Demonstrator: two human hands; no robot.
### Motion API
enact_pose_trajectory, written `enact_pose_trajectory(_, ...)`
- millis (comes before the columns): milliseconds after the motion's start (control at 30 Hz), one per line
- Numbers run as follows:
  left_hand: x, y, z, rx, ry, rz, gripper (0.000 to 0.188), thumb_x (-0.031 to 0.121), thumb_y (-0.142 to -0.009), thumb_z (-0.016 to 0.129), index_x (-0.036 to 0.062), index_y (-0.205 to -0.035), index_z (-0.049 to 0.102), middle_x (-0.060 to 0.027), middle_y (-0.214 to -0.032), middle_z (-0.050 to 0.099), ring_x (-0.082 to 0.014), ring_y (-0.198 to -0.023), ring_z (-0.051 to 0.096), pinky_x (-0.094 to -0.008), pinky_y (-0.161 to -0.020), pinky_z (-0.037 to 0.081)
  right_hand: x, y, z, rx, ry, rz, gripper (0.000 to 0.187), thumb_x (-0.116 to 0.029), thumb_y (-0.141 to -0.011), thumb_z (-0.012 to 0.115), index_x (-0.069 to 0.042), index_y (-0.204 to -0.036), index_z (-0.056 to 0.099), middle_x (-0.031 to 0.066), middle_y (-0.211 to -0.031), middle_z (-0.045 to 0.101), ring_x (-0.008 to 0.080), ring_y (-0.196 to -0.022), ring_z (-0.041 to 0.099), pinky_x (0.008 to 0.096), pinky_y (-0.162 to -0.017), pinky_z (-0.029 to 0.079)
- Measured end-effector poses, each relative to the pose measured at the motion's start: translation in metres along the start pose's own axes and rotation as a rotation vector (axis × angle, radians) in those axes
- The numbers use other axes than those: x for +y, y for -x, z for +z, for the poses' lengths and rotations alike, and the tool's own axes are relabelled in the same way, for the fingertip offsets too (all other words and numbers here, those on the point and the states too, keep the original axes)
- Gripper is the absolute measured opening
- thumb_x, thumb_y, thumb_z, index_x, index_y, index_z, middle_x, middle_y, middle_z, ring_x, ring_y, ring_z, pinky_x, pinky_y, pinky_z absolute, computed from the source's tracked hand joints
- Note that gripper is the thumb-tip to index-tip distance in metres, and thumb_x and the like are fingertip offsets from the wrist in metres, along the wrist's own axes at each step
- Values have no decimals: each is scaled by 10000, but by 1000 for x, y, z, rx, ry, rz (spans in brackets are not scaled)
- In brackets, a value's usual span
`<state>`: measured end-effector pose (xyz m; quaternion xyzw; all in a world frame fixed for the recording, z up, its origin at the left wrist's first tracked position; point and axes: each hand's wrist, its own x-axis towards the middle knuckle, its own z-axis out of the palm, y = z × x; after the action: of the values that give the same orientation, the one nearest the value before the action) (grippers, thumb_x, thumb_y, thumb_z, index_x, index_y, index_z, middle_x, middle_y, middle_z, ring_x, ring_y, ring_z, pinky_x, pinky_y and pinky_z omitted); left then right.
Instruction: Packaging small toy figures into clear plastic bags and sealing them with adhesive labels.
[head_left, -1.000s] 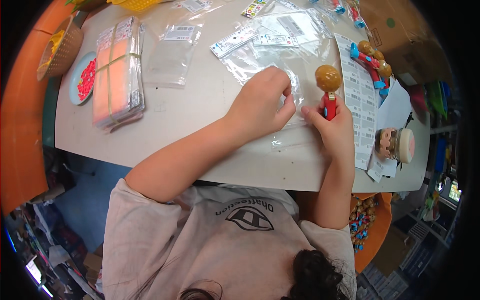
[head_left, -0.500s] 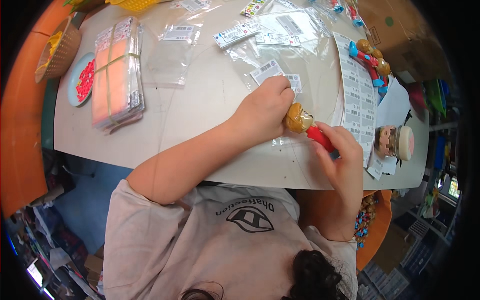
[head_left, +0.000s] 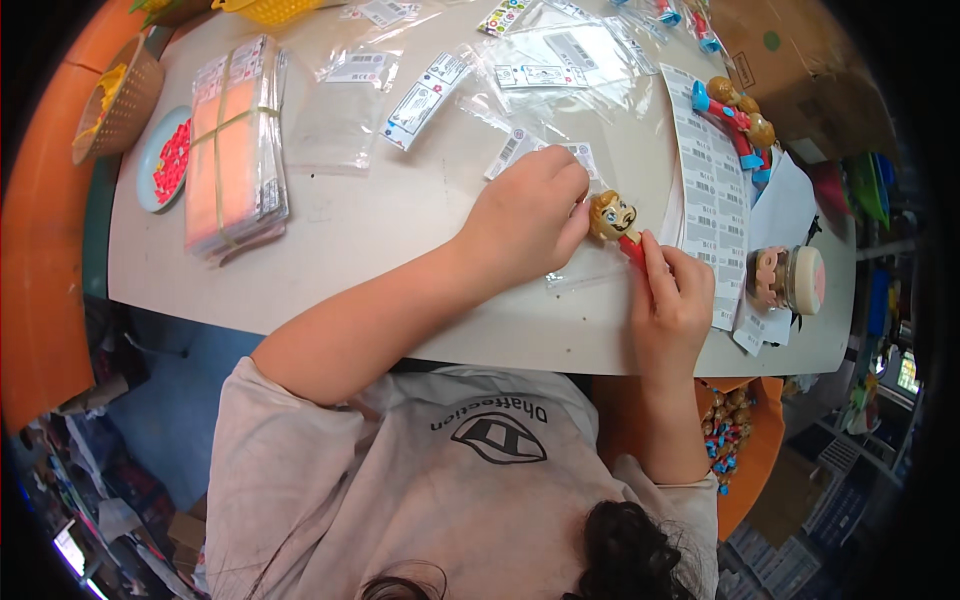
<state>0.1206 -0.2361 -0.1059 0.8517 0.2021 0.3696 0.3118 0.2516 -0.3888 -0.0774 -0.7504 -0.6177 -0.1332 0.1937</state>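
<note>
My right hand grips a small toy with a doll's head by its narrow red body. Gold-brown hair and a painted face show on the toy, which tilts with its head toward my left hand. The fingers of that hand are curled closed right beside the head; what they pinch, if anything, is hidden. Under both hands spreads a clear plastic bag, its edges hard to make out. A label card shows just beyond my left knuckles.
Left stands a banded stack of packaging beside a blue plate of red pieces. Loose clear bags lie farther back. Label sheets, similar toys and a lidded jar occupy the right; an orange container of toys sits below.
The toy has turned face-up and shifted slightly away from me, its head still near my left hand. My right hand has rotated with it. A card-topped bag behind has slid left and turned.
</note>
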Motion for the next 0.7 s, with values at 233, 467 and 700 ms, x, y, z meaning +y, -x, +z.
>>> enact_pose_trajectory(233,-4,-4,-6,-2,18,-36,107,34,-778,622,10,-838,536,-127,-849,559,-293,-751,567,-367,-672,473,-8,0,3,-54,-164,19,416,60,-750,663,-32,-1154,627,108,-971,578,291,-898,543,369,-802,460)
enact_pose_trajectory(467,-3,-7,-7,54,50,-8,95,36,-794,610,10,-848,536,-133,-827,552,-300,-743,565,-363,-658,468,6,-4,-1,34,-410,12,352,43,-763,673,10,-1110,620,125,-951,618,232,-810,590,326,-743,481)
enact_pose_trajectory(700,0,-3,-8,42,55,-5,100,32,-801,604,9,-864,531,-136,-822,553,-302,-734,566,-360,-658,468,11,-8,-12,-391,-1288,949,205,-150,-907,609,12,-1029,634,97,-882,641,74,-666,520,195,-505,407)
